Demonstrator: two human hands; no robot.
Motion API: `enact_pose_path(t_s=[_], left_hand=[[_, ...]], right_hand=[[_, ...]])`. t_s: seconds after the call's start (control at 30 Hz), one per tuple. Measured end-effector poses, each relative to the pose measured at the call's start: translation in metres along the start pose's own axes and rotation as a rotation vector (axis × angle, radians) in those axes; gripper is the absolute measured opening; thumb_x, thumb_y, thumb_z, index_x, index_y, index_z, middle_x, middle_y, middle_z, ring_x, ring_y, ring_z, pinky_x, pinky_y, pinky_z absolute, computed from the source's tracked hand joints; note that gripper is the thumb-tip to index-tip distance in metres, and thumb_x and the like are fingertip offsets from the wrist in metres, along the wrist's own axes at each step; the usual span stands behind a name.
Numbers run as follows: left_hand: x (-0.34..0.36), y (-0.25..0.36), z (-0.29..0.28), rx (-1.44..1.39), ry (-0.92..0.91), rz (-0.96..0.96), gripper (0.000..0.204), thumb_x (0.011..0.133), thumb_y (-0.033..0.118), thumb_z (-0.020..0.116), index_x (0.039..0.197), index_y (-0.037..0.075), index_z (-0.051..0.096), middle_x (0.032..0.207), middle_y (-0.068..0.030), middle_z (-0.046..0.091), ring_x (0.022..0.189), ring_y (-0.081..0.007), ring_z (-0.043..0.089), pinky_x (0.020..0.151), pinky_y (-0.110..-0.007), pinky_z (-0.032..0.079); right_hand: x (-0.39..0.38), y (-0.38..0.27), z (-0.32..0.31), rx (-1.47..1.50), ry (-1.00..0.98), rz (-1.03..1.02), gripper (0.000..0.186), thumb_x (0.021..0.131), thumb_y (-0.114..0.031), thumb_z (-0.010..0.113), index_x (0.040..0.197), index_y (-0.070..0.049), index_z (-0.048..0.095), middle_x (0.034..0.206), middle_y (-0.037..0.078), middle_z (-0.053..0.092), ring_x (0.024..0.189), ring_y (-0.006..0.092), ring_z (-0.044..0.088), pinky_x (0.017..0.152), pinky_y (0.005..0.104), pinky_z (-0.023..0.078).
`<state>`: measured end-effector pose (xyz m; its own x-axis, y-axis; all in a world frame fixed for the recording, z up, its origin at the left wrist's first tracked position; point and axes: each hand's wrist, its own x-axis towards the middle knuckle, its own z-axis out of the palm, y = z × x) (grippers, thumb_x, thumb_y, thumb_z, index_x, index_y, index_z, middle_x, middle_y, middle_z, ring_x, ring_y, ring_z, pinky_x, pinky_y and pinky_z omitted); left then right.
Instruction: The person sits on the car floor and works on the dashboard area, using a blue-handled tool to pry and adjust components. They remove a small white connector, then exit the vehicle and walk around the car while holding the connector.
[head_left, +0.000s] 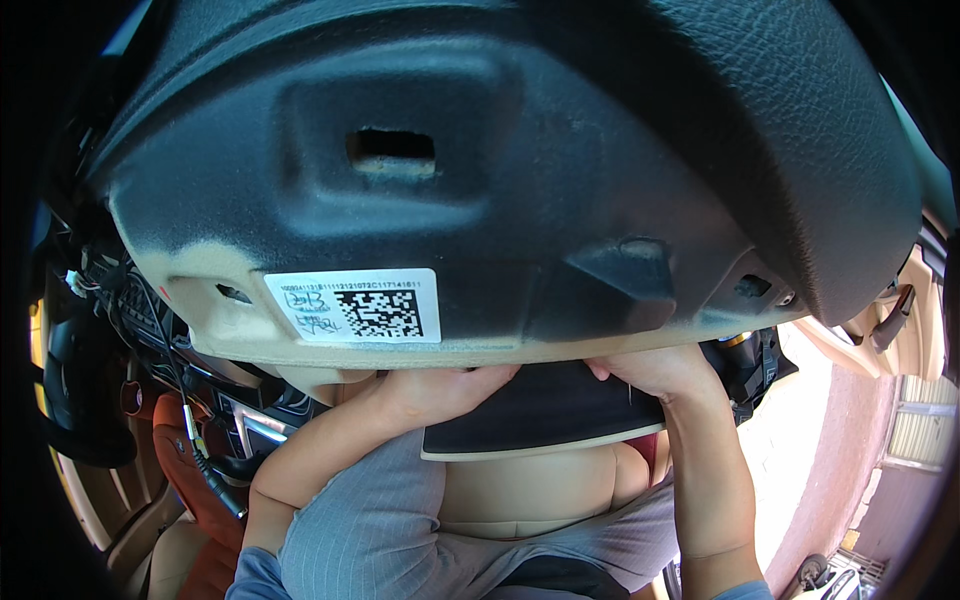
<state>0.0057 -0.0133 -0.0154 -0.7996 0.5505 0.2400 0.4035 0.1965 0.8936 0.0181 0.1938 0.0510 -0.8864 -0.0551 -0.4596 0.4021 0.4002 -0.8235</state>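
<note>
A large moulded dashboard panel (560, 200), black with a beige lower band and grained covering at the right, fills the upper view. A white code label (352, 305) sticks to its face. My left hand (440, 393) is under the panel's lower edge, fingers bent and partly hidden. To its right, my right hand (655, 370) curls inward at the same edge, most fingers behind it. Both hands look closed; what they grip is hidden. Between them, a dark flat piece (540, 410) with a pale edge lies above my lap.
Loose wiring (150, 320) and a dangling cable with a dark connector (215, 480) hang at the left, before an orange-brown seat (175, 440). A beige car door (885, 320) stands open at the right, with pale ground (810, 450) outside.
</note>
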Motion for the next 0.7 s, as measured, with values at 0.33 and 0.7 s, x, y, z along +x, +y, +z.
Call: enact_pose_path(t_s=[0.33,0.7], left_hand=[[0.0013,0.0000,0.0000,-0.080,-0.019,0.002,0.015,0.085,0.003,0.069,0.100,0.002,0.072,0.097,-0.0072,0.071,0.086,-0.0177,0.066,0.078,-0.028,0.052],[0.0007,-0.0004,0.0004,-0.041,-0.024,0.027,0.012,0.084,0.002,0.066,0.096,0.002,0.071,0.092,-0.0064,0.070,0.083,-0.0172,0.065,0.075,-0.029,0.052]], right_hand=[[-0.0005,0.0003,0.0017,-0.035,0.010,-0.007,0.016,0.083,-0.014,0.076,0.081,-0.001,0.066,0.064,0.002,0.058,0.054,0.0093,0.055,0.046,0.0231,0.042],[0.0003,0.0071,0.0026,-0.029,0.012,-0.063,0.014,0.084,-0.013,0.074,0.080,-0.002,0.067,0.063,0.002,0.058,0.053,0.0091,0.054,0.046,0.0235,0.042]])
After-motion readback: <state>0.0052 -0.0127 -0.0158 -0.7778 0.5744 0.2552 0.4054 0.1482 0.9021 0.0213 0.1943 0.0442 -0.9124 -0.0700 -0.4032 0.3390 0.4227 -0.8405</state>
